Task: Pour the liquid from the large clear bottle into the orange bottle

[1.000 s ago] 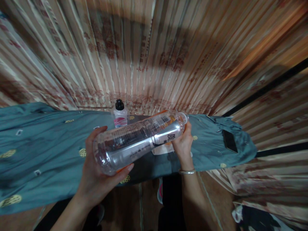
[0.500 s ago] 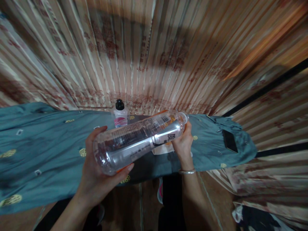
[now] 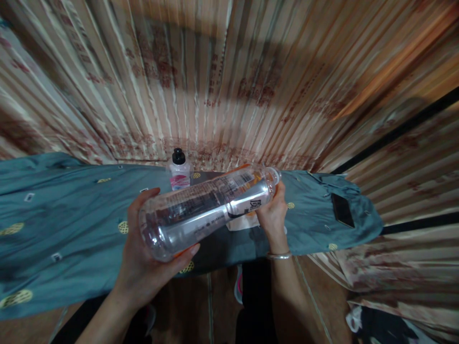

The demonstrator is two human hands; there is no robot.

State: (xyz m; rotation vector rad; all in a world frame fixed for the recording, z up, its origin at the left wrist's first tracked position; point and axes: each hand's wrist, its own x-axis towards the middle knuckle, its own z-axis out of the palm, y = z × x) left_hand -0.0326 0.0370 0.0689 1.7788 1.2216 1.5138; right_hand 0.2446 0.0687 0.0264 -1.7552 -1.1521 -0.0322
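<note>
A large clear plastic bottle (image 3: 211,210) with printed text and orange parts is tilted above the teal cloth (image 3: 82,215), its neck up to the right. My left hand (image 3: 143,258) is wrapped round its base. At the neck end, my right hand (image 3: 274,212) grips it from behind; its fingers are partly hidden by the bottle. A smaller bottle (image 3: 180,174) with a black cap and pink label stands behind the large one. Partly hidden under the large bottle lies a white and orange item (image 3: 245,221).
A dark phone-like slab (image 3: 343,210) lies on the cloth at the right. Pleated patterned curtains (image 3: 215,95) hang behind and to the right, with black bars (image 3: 401,130) at the right side. Dark fabric (image 3: 387,325) shows at the lower right.
</note>
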